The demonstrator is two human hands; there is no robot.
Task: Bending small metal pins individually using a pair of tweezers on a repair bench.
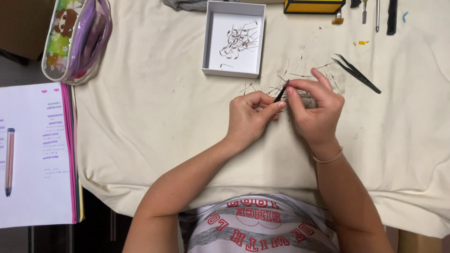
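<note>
Evidently both hands are working below the white box (233, 38): left hand (251, 118) is pinching black tweezers (280, 95), right hand (315, 110) is nipping something unseen, fingers narrow, over scattered wire parts (300, 75).

Left hand (251, 117) and right hand (315, 110) meet, fingertips seemingly pinched.

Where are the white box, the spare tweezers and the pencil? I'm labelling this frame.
White box (209, 42): head view, on its bare left inner floor.
Spare tweezers (358, 75): head view, mid-length of the black arms.
Pencil (9, 159): head view, middle of its barrel.
</note>
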